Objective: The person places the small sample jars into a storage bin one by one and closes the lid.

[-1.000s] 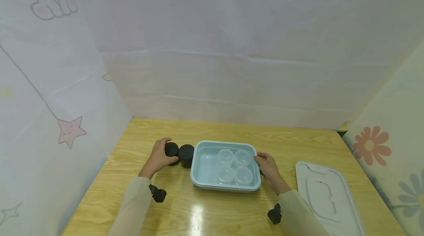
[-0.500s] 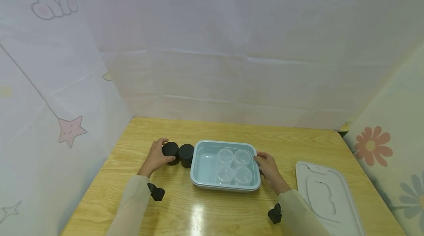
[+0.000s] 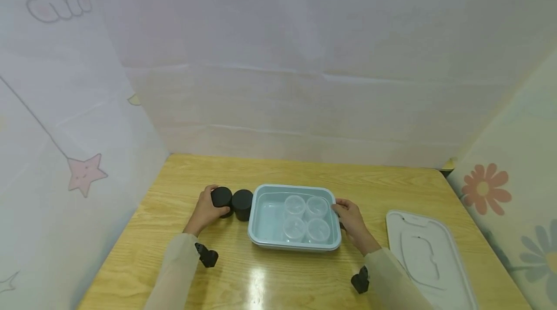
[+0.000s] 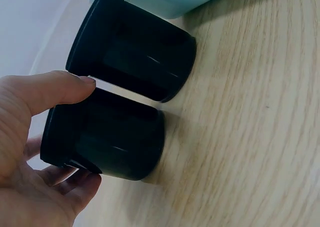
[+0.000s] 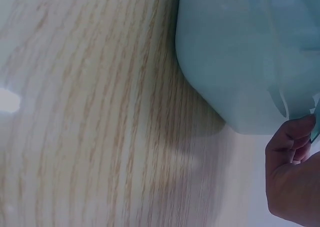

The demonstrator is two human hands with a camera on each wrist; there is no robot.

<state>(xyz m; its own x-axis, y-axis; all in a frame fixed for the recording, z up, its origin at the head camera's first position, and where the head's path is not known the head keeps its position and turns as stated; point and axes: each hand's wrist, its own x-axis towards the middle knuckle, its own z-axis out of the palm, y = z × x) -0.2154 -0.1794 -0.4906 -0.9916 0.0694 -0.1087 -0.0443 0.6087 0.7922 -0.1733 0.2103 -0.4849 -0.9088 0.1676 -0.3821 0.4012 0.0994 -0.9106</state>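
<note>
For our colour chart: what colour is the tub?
The tub is pale blue, clearest in head view.

Bench (image 3: 300, 278): yellowish wood grain, glossy, glare at the near side.
Tray (image 3: 271, 218): pale blue, mid-bench.
Left jar (image 3: 222, 196): black, upright.
Right jar (image 3: 242, 205): black, upright, between left jar and tray.
Lid (image 3: 424, 252): white, flat, right of tray.

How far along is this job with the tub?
Looks done: four translucent round containers sit inside the light-blue tub. In hand: the left hand grips one black jar; the right hand holds the tub. Probably left: that jar and the second black jar are outside the tub, and the white lid lies apart.
</note>
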